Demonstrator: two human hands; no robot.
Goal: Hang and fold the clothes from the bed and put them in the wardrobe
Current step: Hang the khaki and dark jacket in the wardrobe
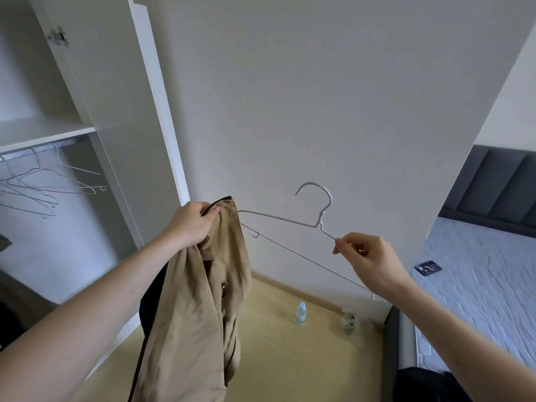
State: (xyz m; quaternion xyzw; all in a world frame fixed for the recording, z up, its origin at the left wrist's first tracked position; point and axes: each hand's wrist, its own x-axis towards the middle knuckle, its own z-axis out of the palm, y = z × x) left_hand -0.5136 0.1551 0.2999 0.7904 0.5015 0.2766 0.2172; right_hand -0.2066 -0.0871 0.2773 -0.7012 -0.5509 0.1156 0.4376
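Note:
A tan garment with a black edge hangs from my left hand, which grips its top end in front of me. My right hand pinches the right shoulder wire of a white wire hanger. The hanger's left end reaches into the top of the garment, and its hook points up. The open white wardrobe stands to the left. On the right lies the bed with a pale quilted mattress.
Several empty wire hangers hang on the wardrobe rail under a shelf. A small bottle and a clear plastic wrapper lie on the wooden floor by the wall. A phone lies on the mattress. A dark item lies at the bed's near edge.

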